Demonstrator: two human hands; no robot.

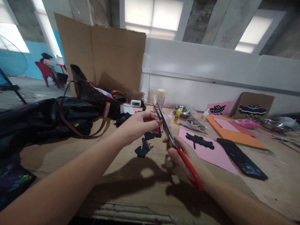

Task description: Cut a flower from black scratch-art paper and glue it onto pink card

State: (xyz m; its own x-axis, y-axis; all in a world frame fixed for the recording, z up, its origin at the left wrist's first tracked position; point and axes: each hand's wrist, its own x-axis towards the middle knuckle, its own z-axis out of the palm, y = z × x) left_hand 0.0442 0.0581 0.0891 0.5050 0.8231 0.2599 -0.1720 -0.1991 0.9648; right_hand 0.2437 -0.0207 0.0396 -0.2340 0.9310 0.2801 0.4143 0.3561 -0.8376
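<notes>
A small dark scrap [160, 119] is being pinched in the left hand [139, 124], thumb and fingertips pressed together with pretty much no gap, right up beside the scissors' blades. How much of it is tucked inside the fingers can't be told from this angle, and whether the steel is actually touching it can't be made out either

The scissors [172, 143] are gripped in the right hand [184, 153], fingers curled round the red handles, blades pointed up and away, tips just slightly parted. Both hands are held above the cardboard [117, 168], roughly mid-bench, and black offcuts [142, 151] are scattered underneath, one marked with a bit of colourful print

To the right, a black cutout [199, 141] is laid on a pink sheet [219, 161], with a dark phone [242, 159] set just beside it

As for labels, well, not much can be read tbh. Some print is carried on the yellow glue stick [177, 116], but it's too small to make out. A dark display is shown on the little white clock [136, 103], digits too tiny. A repeating pattern is just about seen on the brown bag [87, 90], and the reddish writing [227, 38] on the pillar is too blurred to be read
</notes>
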